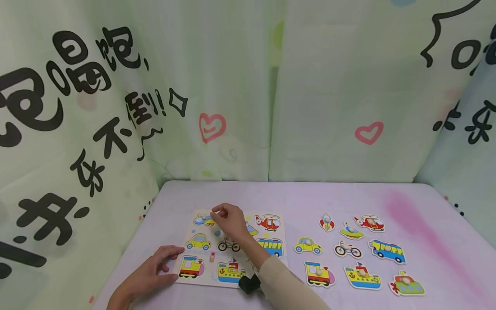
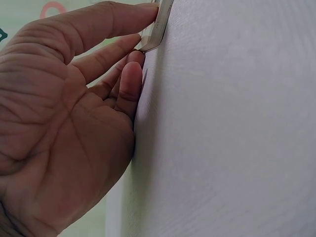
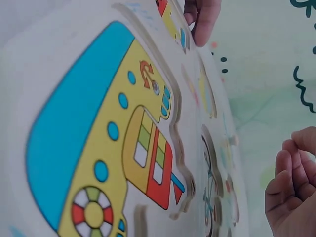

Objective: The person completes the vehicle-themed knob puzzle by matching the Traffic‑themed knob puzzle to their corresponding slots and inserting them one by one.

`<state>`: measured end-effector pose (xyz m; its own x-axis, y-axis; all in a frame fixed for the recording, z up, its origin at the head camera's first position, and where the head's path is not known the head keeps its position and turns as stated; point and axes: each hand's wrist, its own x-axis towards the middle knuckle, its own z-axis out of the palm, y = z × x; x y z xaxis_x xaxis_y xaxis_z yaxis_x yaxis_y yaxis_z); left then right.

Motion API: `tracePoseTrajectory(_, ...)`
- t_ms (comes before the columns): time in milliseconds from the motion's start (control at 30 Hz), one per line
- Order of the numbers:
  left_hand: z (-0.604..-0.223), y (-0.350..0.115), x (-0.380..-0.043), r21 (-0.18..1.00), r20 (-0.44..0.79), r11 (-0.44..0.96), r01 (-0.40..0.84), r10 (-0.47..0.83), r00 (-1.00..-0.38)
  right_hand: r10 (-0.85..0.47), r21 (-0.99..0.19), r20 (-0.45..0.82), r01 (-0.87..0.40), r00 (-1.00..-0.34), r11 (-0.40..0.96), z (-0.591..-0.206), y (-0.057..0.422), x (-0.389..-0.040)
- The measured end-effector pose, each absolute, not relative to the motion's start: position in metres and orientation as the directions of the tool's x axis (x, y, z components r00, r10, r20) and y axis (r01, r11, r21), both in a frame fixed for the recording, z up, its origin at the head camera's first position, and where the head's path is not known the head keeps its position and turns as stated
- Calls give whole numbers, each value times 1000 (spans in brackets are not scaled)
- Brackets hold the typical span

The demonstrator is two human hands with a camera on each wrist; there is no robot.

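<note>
A white puzzle board (image 1: pixel 213 280) with recessed pictures of vehicles lies on the table. My left hand (image 1: pixel 153 271) is at its left edge; thumb and index fingertip touch that edge, spaced apart along it. In the left wrist view, the other fingers of the left hand (image 2: pixel 69 108) rest low by the cloth. Above the board's upper row is my right hand (image 1: pixel 228 219), beside the airplane picture (image 1: pixel 203 219). The fingers of the right hand (image 3: pixel 294 187) are loosely bent, with nothing visible between them. The right forearm hides part of the board's lower right.
To the board's right lie several knobbed vehicle pieces, among them a yellow car (image 1: pixel 307 245), a bicycle (image 1: pixel 348 249), a bus (image 1: pixel 387 251), a train (image 1: pixel 319 274), a ship (image 1: pixel 362 276) and a submarine (image 1: pixel 407 285). A curtain (image 1: pixel 310 163) hangs behind the table.
</note>
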<state>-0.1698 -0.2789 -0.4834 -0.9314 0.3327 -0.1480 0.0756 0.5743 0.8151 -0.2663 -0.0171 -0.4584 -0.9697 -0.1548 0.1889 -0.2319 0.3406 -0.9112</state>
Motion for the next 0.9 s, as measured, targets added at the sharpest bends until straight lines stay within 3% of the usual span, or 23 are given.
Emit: tracePoseTrajectory(900,-484,-280,-171,828,-108,548,116,360,-927,-260,-885,275,-349,-926,309,-427,29,-223)
